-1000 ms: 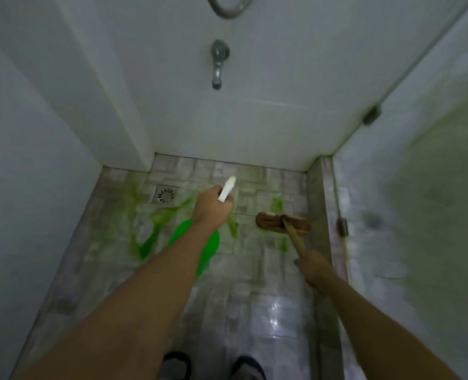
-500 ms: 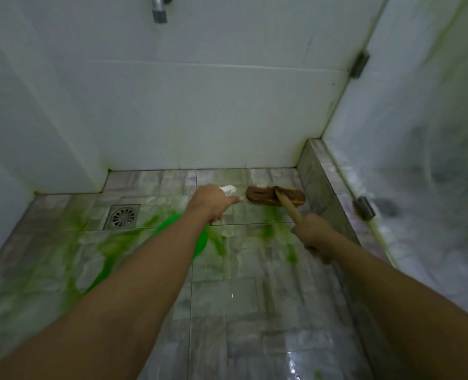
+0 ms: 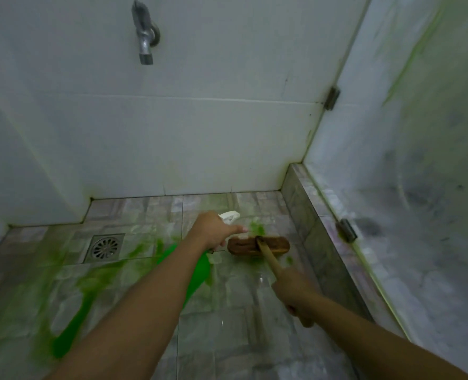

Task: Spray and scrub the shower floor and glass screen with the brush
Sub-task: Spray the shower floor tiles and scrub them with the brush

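My left hand grips a green spray bottle with a white nozzle, pointed at the far right part of the floor. My right hand holds the wooden handle of a brown scrubbing brush, whose head lies flat on the grey tiled shower floor. Green cleaner streaks cover the floor on the left and by the brush. The glass screen stands at the right, smeared with green streaks.
A square metal drain sits in the floor at the left. A raised tiled curb runs under the glass, with metal hinges on it. A tap juts from the white back wall.
The view has tilted up slightly and drawn nearer. The brush head has slid back toward me from the rear wall, and the bottle nozzle stays aimed over it.
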